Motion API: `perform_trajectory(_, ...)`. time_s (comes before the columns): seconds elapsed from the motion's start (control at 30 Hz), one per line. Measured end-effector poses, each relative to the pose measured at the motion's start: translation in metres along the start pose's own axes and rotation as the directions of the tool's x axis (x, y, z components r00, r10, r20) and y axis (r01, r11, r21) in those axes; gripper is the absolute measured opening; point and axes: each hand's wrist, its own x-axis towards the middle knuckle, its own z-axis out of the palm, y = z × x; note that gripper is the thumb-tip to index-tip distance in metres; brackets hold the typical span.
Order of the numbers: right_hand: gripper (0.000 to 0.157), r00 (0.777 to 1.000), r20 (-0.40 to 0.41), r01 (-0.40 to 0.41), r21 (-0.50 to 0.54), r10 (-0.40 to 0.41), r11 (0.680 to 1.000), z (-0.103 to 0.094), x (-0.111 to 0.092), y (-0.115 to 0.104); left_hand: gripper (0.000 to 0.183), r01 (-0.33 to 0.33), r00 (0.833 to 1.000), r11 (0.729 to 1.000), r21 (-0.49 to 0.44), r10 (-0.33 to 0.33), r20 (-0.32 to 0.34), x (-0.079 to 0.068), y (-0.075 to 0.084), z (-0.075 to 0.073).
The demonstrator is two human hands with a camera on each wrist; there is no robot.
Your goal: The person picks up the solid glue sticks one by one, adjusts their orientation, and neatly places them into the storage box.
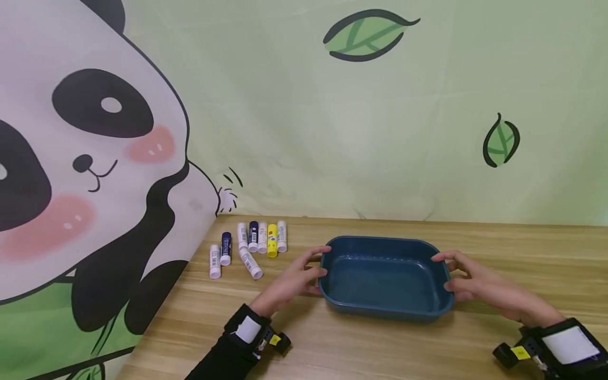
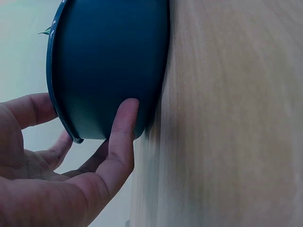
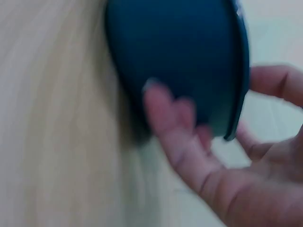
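Note:
A deep blue rectangular dish (image 1: 387,311) with rounded corners sits upright on the wooden table, its bare inside showing. My left hand (image 1: 296,274) grips its left end, with fingertips at the rim and lower fingers against the outer wall. At the opposite end my right hand (image 1: 480,285) holds the rim in the same way. The left wrist view shows a finger (image 2: 125,118) pressed along the side wall of the dish (image 2: 109,61). In the blurred right wrist view, fingers (image 3: 163,111) lie against the other end wall.
Several glue sticks lie left of the dish: white ones (image 1: 250,264), navy ones (image 1: 226,248) and a yellow one (image 1: 272,240). Behind the table (image 1: 332,348) hangs a green cloth (image 1: 285,105) printed with a panda and leaves.

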Motion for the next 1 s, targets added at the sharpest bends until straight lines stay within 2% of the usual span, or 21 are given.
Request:
perform_trajectory(0.17,0.053,0.998,0.056,0.009,0.103,-0.014,0.995,-0.006,0.002,0.015,0.052,0.004,1.0,1.0,0.0,-0.004,0.004,0.0,-0.003,0.0)
perform_trajectory(0.4,0.061,1.0,-0.001,-0.003,0.111,0.003,0.994,-0.001,0.004,0.02,0.052,0.002,1.0,1.0,-0.008,-0.002,-0.006,-0.002,-0.003,0.0)
perform_trajectory(0.73,0.057,0.997,0.02,0.071,0.233,-0.078,0.97,-0.002,0.005,0.032,0.052,0.001,1.0,1.0,0.005,-0.001,-0.009,-0.001,-0.002,0.0)
perform_trajectory(1.0,0.055,0.99,0.017,0.127,0.289,-0.138,0.949,-0.004,0.007,0.044,0.052,-0.005,1.0,1.0,0.001,0.005,0.0,0.001,-0.003,0.0)
